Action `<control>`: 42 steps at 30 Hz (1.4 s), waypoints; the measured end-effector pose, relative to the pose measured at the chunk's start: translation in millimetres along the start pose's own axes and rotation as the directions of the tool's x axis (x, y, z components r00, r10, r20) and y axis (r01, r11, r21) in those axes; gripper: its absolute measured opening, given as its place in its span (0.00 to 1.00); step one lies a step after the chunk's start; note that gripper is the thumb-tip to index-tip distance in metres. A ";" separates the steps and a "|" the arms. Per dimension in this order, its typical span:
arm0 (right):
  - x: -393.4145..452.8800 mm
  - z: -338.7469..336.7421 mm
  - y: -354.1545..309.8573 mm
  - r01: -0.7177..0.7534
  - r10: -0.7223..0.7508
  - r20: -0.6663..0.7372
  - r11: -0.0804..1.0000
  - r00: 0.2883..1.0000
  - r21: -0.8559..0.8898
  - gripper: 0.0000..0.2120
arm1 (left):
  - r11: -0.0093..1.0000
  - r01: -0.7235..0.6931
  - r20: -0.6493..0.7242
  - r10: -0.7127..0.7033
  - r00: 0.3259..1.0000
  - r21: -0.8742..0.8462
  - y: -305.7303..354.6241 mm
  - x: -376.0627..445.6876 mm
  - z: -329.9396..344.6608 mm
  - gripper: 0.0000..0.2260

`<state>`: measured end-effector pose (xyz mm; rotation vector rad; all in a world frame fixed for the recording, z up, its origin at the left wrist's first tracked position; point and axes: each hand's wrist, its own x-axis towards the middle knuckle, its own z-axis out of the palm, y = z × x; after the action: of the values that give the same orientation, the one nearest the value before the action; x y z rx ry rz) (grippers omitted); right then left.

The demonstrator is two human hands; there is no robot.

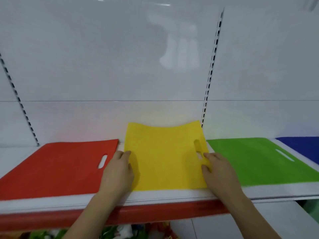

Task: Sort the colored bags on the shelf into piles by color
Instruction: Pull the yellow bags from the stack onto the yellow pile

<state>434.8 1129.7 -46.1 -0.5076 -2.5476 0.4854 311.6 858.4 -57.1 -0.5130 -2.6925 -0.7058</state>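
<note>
Four colours lie side by side on the shelf point(164, 195) in the head view: red bag point(57, 168), yellow bag point(165, 156), green bag point(259, 161), blue bag point(300, 145). Left hand point(118, 169) and right hand point(219, 168) rest on yellow's side edges, fingers loosely bent, not clearly gripping. It looks thin, floppy and light, so I'd grab an edge or the handle slot point(198, 150).

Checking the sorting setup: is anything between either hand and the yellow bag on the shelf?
Nothing visible is in the way. The left hand rests on the left edge of the yellow bag, and the right hand touches its right edge beside the handle slot. The red bag and green bag lie to either side.
</note>
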 end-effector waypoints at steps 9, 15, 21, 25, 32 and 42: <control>8.7 4.8 16.6 -0.024 0.035 0.072 0.989 0.997 -0.145 0.18 | 0.988 -0.035 0.069 0.025 0.997 0.153 -0.3 3.9 15.6 0.19; 11.1 9.5 21.4 -0.050 0.070 0.103 0.982 0.992 -0.182 0.17 | 0.972 -0.062 0.033 0.056 0.998 0.228 4.1 3.7 20.5 0.15; 12.9 12.1 19.9 -0.046 0.071 0.106 0.974 0.992 -0.221 0.14 | 0.956 -0.029 -0.009 0.033 0.999 0.293 0.2 1.1 20.8 0.07; 10.7 14.7 21.4 -0.069 0.081 0.053 0.979 0.995 -0.194 0.12 | 0.930 -0.168 -0.055 0.196 0.979 0.326 5.8 -3.7 15.7 0.20; 9.4 11.9 17.3 -0.063 0.079 0.066 0.974 0.995 -0.218 0.19 | 0.944 -0.141 -0.013 0.151 0.988 0.297 -0.6 -4.9 22.0 0.22; 2.8 6.0 3.1 0.080 -0.089 -0.131 0.994 0.987 -0.072 0.21 | 0.986 -0.014 -0.207 0.049 0.977 0.168 -4.2 -17.1 -4.3 0.18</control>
<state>430.2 1132.2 -51.2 -0.4386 -2.4512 0.3254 325.9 848.3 -61.8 -0.4126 -2.5100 -0.4921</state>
